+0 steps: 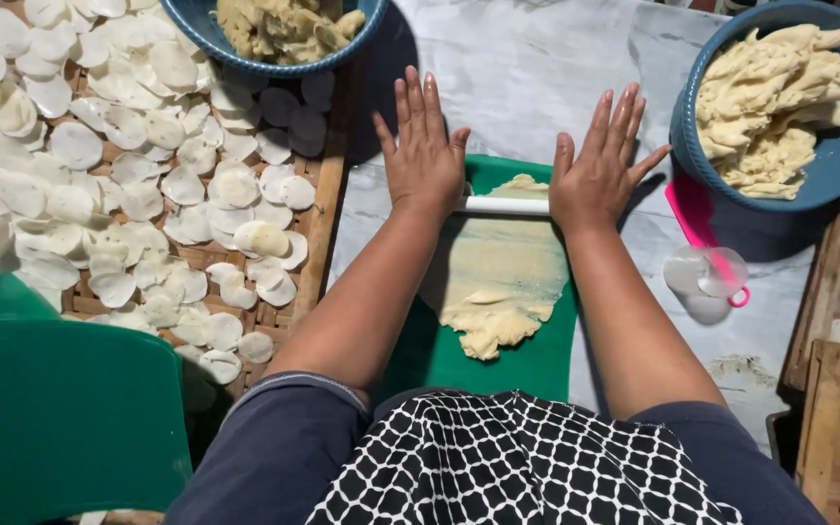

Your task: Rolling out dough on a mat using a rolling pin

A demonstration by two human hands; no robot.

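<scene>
Two flat hands, left hand (pixel 423 151) and right hand (pixel 597 165), press one rolling pin (pixel 504 205).

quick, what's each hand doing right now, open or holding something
Left hand: open, fingers spread, palm pressing on the white rolling pin over the dough sheet.
Right hand: open, palm flat on the same pin.

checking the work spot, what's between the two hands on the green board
In the head view, a white rolling pin spans between the left hand and right hand, lying on flattened yellow dough.
</scene>
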